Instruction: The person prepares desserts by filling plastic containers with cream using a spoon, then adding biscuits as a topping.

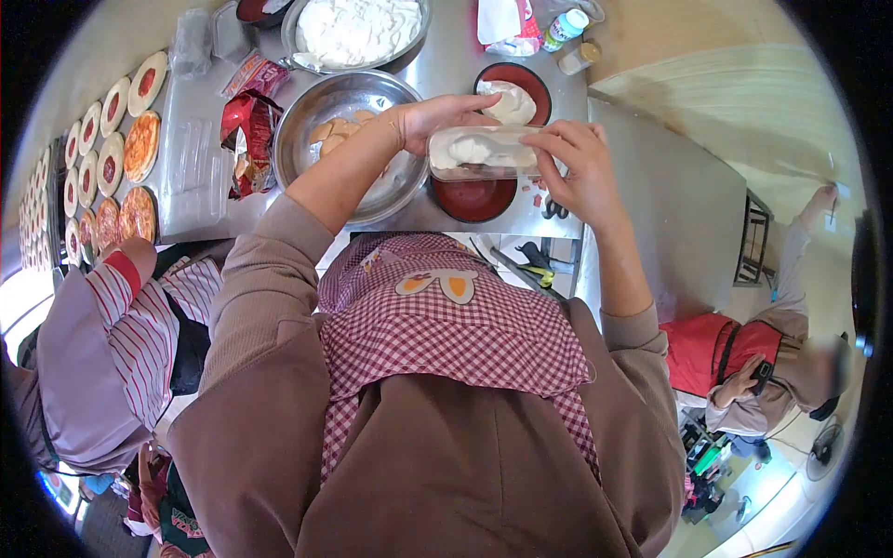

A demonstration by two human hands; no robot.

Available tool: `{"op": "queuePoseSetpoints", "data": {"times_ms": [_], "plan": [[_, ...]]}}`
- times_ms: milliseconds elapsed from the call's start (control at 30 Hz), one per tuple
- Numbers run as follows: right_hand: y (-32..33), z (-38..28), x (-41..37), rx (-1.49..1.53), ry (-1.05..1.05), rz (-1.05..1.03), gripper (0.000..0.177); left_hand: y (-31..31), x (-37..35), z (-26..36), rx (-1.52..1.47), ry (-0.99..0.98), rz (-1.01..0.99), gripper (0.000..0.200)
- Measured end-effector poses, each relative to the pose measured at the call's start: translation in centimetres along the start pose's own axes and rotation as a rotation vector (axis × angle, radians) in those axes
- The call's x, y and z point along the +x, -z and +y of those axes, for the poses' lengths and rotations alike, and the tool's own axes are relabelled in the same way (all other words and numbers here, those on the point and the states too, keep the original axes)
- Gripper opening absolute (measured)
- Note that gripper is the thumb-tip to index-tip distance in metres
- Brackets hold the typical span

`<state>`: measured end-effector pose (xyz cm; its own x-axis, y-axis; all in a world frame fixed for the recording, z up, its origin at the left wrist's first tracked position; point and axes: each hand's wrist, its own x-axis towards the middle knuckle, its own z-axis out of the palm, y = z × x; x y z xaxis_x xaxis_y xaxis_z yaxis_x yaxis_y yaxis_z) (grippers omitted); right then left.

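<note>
A clear plastic container [507, 160] with a dollop of white cream [469, 151] in it is held between my hands over the table's front edge. My left hand [441, 119] is at its left end, fingers stretched along the far side and partly hidden. The fingers of my right hand [579, 166] grip the right end. Just beyond is a red-brown bowl [537, 82] holding white cream [508, 102]. Below the container is a second red-brown bowl [474, 202], partly covered by it. To the left, a steel bowl [296, 139] holds round biscuits [335, 130].
A large bowl of white cream [357, 30] stands at the back. Left are an opened red packet [249, 130], clear plastic trays [200, 172] and pizza bases [113, 107]. Jars [566, 28] and black-handled scissors [555, 210] lie right. Co-workers [121, 344] are on both sides.
</note>
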<state>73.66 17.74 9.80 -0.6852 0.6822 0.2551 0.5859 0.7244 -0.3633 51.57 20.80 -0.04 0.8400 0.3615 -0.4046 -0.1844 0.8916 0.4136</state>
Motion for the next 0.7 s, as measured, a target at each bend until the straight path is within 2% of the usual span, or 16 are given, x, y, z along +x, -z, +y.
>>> {"op": "queuePoseSetpoints", "data": {"times_ms": [233,400,500,700], "plan": [[-1.3,0.6,-0.7,-0.006,-0.016,0.013,0.020,1.4,-0.5,0.3,0.024,0.029,-0.040,0.074],[-0.8,0.7,-0.5,0.023,-0.023,0.125,0.021,1.1,-1.0,0.2,0.017,0.001,0.021,0.075],[-1.6,0.6,-0.5,-0.028,-0.002,0.068,0.021,1.2,-1.1,0.3,0.005,0.007,-0.006,0.075],[-0.4,1.8,-1.6,-0.050,-0.024,0.082,0.025,2.2,-1.3,0.3,-0.006,0.026,0.020,0.076]]}}
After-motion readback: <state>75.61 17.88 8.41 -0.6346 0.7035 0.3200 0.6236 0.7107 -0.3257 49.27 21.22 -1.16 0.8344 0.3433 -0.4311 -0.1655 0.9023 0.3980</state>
